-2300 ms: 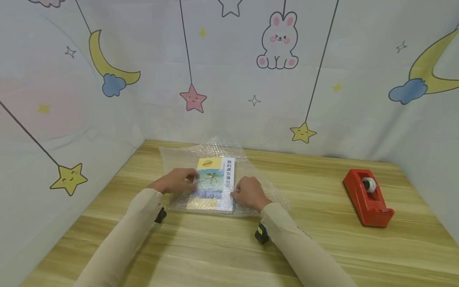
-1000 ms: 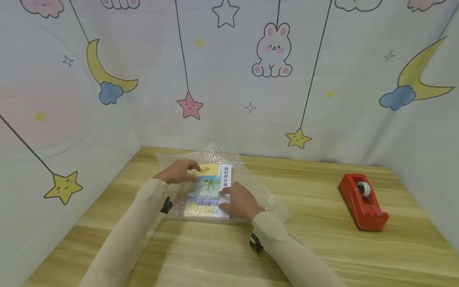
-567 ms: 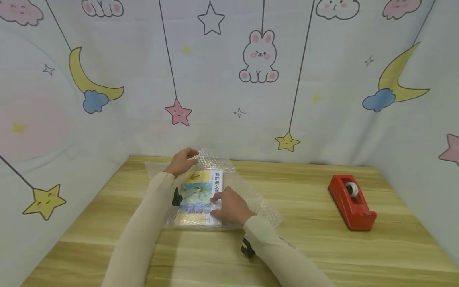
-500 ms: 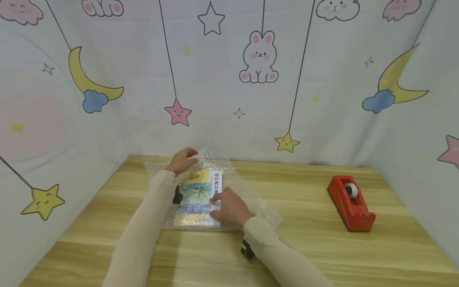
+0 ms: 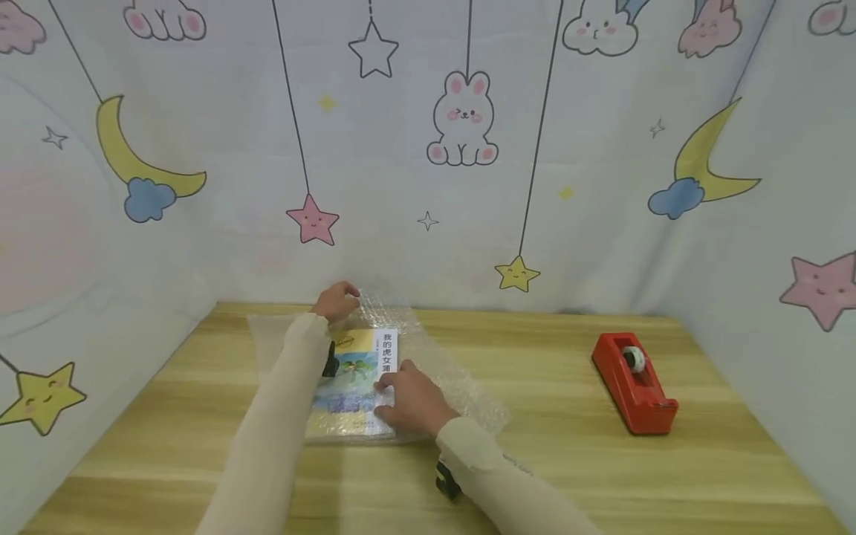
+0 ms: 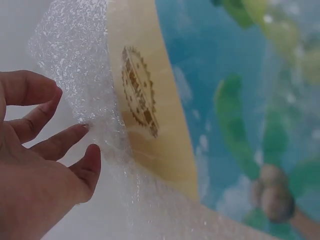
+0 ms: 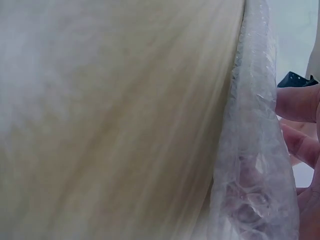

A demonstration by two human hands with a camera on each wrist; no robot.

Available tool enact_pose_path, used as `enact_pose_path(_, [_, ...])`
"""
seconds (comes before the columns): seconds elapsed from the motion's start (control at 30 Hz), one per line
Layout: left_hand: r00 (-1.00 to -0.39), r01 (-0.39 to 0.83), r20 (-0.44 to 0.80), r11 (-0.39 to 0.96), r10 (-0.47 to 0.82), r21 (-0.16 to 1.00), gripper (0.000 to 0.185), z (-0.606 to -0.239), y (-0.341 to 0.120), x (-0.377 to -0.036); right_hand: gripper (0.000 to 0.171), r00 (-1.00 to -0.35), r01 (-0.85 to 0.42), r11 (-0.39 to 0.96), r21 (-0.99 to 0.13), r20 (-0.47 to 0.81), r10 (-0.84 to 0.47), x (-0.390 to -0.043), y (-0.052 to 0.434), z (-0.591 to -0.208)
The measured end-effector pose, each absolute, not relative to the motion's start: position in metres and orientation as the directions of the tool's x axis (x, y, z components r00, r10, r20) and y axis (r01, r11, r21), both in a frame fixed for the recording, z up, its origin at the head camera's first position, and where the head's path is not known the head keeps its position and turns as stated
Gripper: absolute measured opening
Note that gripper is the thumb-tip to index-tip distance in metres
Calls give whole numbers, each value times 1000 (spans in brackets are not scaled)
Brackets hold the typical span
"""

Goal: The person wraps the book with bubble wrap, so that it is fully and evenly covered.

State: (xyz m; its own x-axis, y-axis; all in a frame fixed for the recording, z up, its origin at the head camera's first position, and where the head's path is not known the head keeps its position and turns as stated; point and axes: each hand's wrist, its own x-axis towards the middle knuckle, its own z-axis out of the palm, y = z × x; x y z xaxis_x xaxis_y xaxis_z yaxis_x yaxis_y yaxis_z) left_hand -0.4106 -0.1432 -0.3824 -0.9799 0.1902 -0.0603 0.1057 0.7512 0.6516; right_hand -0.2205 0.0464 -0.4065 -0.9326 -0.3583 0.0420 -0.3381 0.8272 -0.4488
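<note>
A paperback book (image 5: 364, 365) with a yellow and blue cover and a palm tree lies on a clear sheet of bubble wrap (image 5: 461, 383), with some of the film over its near part. Beyond the book's far edge, my left hand (image 5: 336, 302) reaches the sheet's raised far flap. In the left wrist view its loosely bent fingers (image 6: 57, 145) are right at the flap's edge, thumb and fingers apart. My right hand (image 5: 417, 401) rests on the book's right side with relaxed, spread fingers. The right wrist view shows those fingers (image 7: 300, 105) beside a bubble wrap fold (image 7: 255, 125).
To the right, a red tape dispenser (image 5: 635, 383) with a small roll of tape (image 5: 634, 360) stands on the wood-grain table (image 5: 535, 423). A white curtain (image 5: 394, 171) printed with stars, moons and rabbits encloses the back and sides.
From the book's left edge, my left hand has gone up to the far flap of the bubble wrap. My right hand has shifted from the right edge onto the book. The head view has turned slightly.
</note>
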Motion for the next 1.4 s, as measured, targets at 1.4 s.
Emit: enact_pose_path(1.4, [-894, 400, 113, 657, 434, 639, 20, -331, -150, -344, 40, -942, -303, 818, -489, 23, -335, -218, 45, -405])
